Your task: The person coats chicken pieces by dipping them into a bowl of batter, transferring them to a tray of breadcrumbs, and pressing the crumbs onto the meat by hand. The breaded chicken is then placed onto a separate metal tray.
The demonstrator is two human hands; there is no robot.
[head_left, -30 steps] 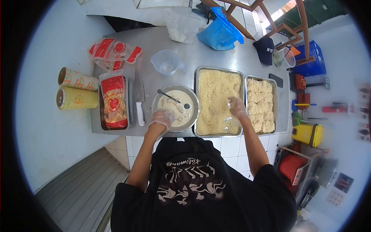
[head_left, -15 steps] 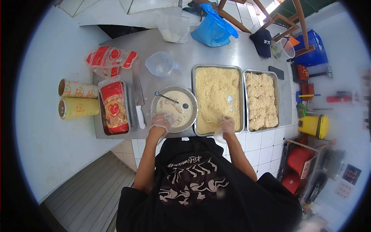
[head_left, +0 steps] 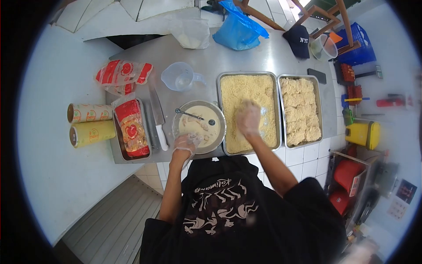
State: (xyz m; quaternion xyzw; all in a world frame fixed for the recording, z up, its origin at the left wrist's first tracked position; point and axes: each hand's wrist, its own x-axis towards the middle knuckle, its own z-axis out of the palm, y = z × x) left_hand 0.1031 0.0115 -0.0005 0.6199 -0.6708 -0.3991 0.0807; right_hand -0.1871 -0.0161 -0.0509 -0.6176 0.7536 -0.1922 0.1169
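My left hand [head_left: 187,142], in a clear plastic glove, is at the near left side of a metal bowl [head_left: 223,127] of creamy batter [head_left: 193,112]. Its fingers curl over the batter; what they hold, if anything, is hidden. Pale pieces of meat [head_left: 205,126] and a dark-handled ladle [head_left: 190,114] lie in the bowl. My right hand [head_left: 248,119], also gloved, is over the middle of a metal tray [head_left: 220,94] of yellowish crumbs [head_left: 239,86]. Motion blurs its fingers. Close beside it on the right stands a second tray [head_left: 320,101] with rows of crumb-coated pieces [head_left: 301,110].
Left of the bowl lie a knife [head_left: 157,112] and a tray with a red-printed food pack [head_left: 132,127]. Two film rolls [head_left: 91,133] sit further left. Behind are a measuring jug [head_left: 179,77], plastic bags [head_left: 241,33] and a cap [head_left: 298,42].
My right hand has moved from the near edge of the crumb tray forward to its middle. My left hand stays at the bowl. The camera view has shifted slightly.
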